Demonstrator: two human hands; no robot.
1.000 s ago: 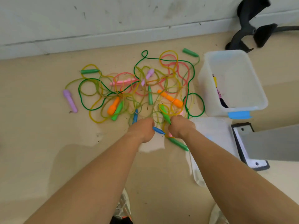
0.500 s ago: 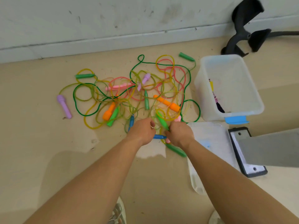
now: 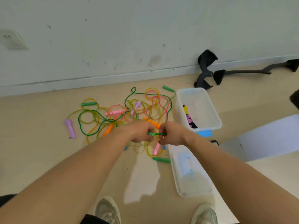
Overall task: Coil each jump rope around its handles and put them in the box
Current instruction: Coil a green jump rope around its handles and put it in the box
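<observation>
A tangle of jump ropes (image 3: 126, 113) in green, yellow and pink lies on the floor, with green, purple, pink and orange handles scattered through it. My left hand (image 3: 140, 132) and my right hand (image 3: 171, 134) are lifted above the near edge of the pile, fingers curled. Between them runs a short green piece (image 3: 156, 134), a handle or its cord; both hands grip it. A clear plastic box (image 3: 212, 125) stands to the right of the pile, with a dark coiled rope (image 3: 191, 122) inside.
The box's clear lid (image 3: 189, 175) lies on the floor by my right foot. A loose green handle (image 3: 161, 159) and a pink handle (image 3: 156, 148) lie below my hands. A black frame (image 3: 205, 70) leans at the wall. A white panel (image 3: 267, 136) lies at the right.
Both hands have risen off the floor and come together, now holding a green piece instead of working at the blue handle. The view has tilted up, showing more wall and my shoes.
</observation>
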